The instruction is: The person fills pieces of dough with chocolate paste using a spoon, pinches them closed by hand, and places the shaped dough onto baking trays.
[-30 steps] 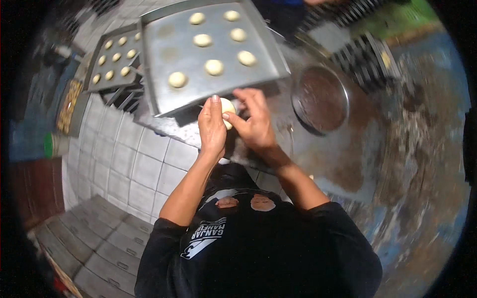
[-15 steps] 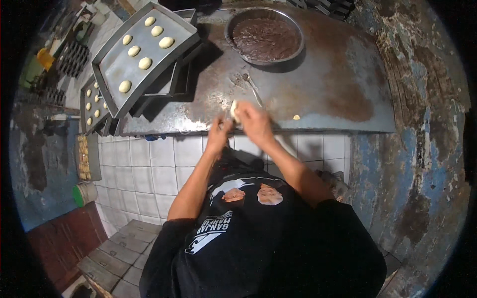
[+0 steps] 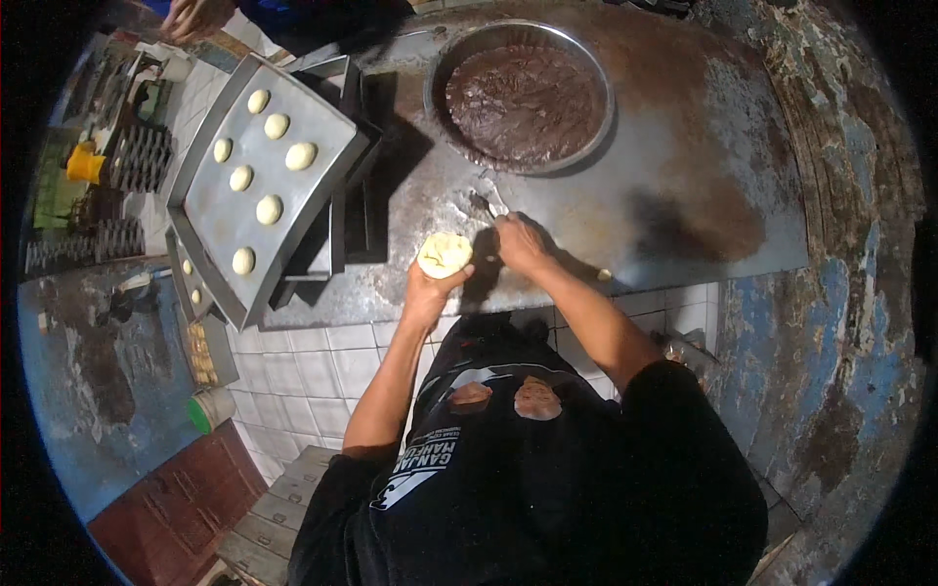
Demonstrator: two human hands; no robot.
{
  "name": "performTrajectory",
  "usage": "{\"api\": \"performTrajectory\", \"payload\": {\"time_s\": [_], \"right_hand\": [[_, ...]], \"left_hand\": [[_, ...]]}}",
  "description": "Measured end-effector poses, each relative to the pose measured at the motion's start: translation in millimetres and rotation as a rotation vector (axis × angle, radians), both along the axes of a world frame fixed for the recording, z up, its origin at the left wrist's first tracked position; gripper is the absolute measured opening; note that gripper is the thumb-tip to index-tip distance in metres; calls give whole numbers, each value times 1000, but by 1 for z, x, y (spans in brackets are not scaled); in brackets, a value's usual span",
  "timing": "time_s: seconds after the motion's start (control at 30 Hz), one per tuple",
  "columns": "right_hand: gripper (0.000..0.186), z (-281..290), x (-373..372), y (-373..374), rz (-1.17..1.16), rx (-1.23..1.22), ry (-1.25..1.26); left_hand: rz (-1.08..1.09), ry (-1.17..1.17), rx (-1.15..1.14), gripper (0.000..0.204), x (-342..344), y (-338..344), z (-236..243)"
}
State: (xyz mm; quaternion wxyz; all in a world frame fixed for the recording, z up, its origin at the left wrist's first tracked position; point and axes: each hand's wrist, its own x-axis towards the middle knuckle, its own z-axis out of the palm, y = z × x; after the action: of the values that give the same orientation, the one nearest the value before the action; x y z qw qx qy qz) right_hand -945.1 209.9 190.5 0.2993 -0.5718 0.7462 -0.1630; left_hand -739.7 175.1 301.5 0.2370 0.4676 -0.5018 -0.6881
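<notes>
My left hand (image 3: 426, 297) holds up a flattened round of pale yellow dough (image 3: 445, 254), its fingers cupped around the underside. My right hand (image 3: 522, 244) is down at the metal table, closed on the handle of a spoon (image 3: 480, 201) whose end is dark with brown paste. Beyond it stands a wide metal bowl (image 3: 608, 112) of thick chocolate-brown paste (image 3: 523, 103). To the left, a metal tray (image 3: 217, 210) carries several small dough balls (image 3: 270, 209), spaced apart.
The tray rests tilted on other stacked trays (image 3: 337, 220) at the table's left end. A small dough scrap (image 3: 605, 274) lies near the front edge of the worn metal table (image 3: 684, 195). Another person's hand (image 3: 195, 18) shows at the far left. A peeling wall (image 3: 831, 244) borders the right.
My hands have parted: the left now holds the dough spread flat, and the right has gone to the spoon. Another person has come into view at the far left. The view has shifted.
</notes>
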Motion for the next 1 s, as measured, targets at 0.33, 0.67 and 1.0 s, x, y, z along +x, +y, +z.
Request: {"api": "performTrajectory", "payload": {"time_s": [0.33, 0.67, 1.0], "right_hand": [[31, 105, -79, -130, -97, -23, 138], [26, 118, -109, -126, -218, 200, -1145], [29, 123, -4, -18, 85, -445, 148]], "left_hand": [[22, -129, -330, 58, -40, -128, 1], [49, -229, -398, 55, -71, -173, -6], [-155, -607, -835, 38, -72, -131, -24]]}}
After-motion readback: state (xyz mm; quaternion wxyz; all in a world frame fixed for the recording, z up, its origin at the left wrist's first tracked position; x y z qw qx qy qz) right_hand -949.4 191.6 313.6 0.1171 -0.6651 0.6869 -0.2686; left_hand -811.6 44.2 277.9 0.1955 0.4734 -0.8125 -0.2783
